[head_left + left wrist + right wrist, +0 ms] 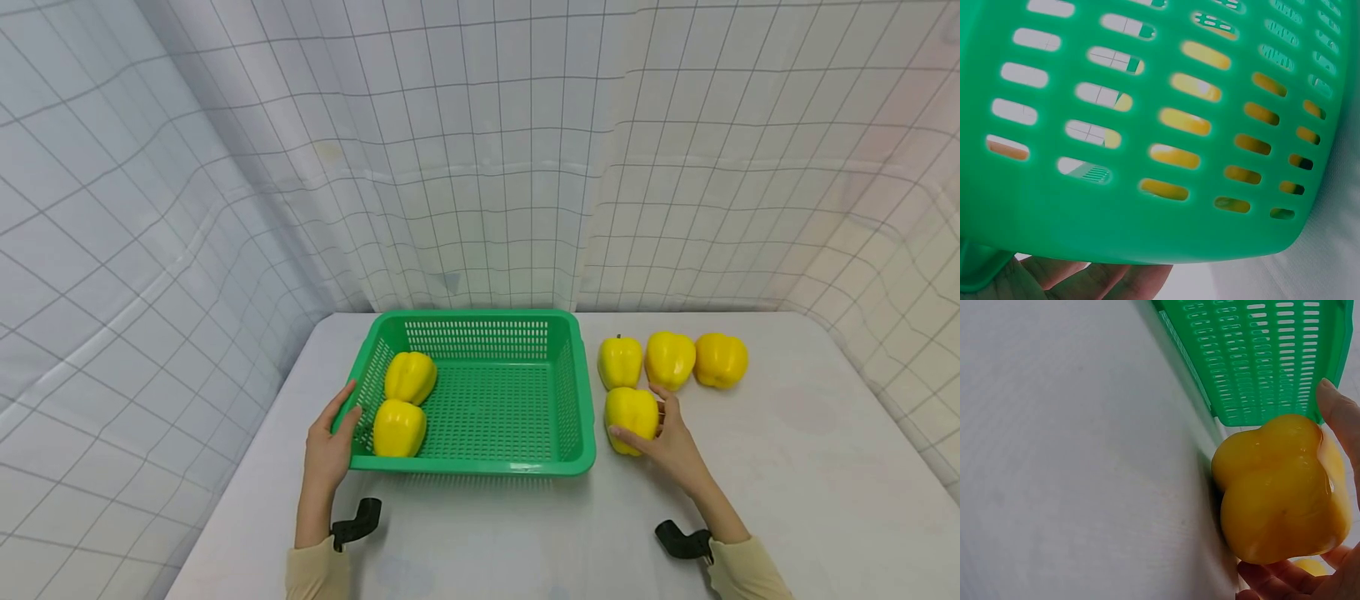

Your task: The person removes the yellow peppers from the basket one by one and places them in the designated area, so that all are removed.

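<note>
The right hand (670,448) is curving half-closed around a yellow pepper (628,412), its thumb and fingers pressing on different sides; whether that pepper is bearing on the table (525,533), I cannot tell. Its glossy, rounded skin could be slipping free, I judge, if the grip is sitting unevenly. A loose pepper (619,364) is lying close at 12 o'clock, a second pepper (670,360) between 1 and 2 and a third pepper (722,361) at 2, so a sideways sweep of the knuckles could be setting them rolling. At 9 o'clock the green basket (480,468) is standing near, and a low carry that way could be bumping its rim. At the basket's own 9 o'clock the left hand (328,446) is gripping the rim; a hard tug there could be sliding everything. Inside, a back pepper (410,377) is resting at 10 o'clock, a front pepper (399,427) at 8. Six peppers are showing: one held, three loose, two inside one basket.
</note>
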A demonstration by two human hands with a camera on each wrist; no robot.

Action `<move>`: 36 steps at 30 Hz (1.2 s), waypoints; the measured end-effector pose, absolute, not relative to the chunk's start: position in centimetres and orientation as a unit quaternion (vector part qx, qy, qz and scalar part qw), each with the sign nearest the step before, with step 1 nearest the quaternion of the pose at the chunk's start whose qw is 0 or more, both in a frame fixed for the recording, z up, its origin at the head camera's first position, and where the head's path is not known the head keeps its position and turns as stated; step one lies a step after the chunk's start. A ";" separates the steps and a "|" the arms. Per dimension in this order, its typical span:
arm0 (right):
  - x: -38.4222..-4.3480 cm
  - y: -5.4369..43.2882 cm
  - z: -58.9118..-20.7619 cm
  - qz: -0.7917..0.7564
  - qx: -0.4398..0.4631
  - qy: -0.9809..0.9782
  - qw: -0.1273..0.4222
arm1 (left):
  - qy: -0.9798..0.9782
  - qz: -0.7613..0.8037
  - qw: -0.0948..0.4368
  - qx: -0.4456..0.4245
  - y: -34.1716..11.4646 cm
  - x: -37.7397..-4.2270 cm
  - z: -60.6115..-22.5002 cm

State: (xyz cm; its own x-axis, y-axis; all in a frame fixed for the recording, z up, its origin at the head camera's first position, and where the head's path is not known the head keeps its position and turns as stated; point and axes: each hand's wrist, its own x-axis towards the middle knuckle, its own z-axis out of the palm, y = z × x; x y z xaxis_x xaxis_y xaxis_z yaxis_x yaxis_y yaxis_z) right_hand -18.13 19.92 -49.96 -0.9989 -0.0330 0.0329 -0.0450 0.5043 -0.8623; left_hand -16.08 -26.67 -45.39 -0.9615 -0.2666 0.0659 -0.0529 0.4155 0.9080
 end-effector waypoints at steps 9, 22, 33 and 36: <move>-18.1 19.8 -49.5 0.494 0.032 -0.869 0.016 | -0.836 -0.530 0.103 0.093 -26.7 -16.1 -45.6; -19.6 17.9 -47.7 0.463 0.047 -0.864 0.193 | -0.838 -0.528 0.104 0.095 -26.7 -16.1 -45.5; -20.6 13.9 -43.2 0.482 0.159 -0.826 0.245 | -0.837 -0.529 0.107 0.092 -26.7 -16.0 -45.5; -20.7 12.8 -41.8 0.480 0.183 -0.827 0.228 | -0.838 -0.527 0.108 0.091 -26.7 -16.0 -45.6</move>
